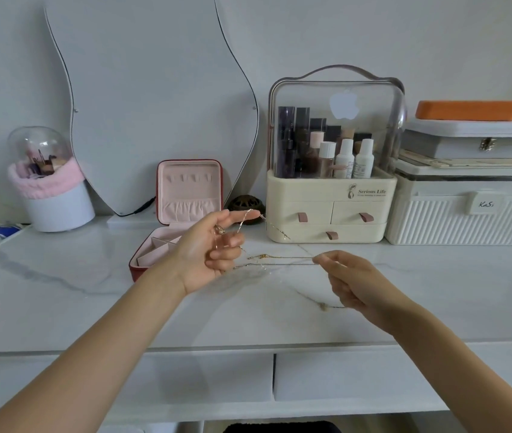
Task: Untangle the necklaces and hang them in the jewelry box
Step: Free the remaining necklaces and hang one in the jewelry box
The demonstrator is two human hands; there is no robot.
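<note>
I see the left hand [208, 254] raised palm-up over the white marble tabletop [61, 292], its grip curled round a bunch of thin gold necklaces [279, 260], with one strand draped over the extended index finger toward the cream cosmetic organizer [329, 210]. The right hand [354, 282] has its grip pinched on strands stretched taut between both hands, and a loop hangs below it with a small pendant [322, 306], possibly touching the tabletop, hard to tell. The jewelry box [186, 195] sits open just behind the left hand, pink lid upright, hooks bare.
</note>
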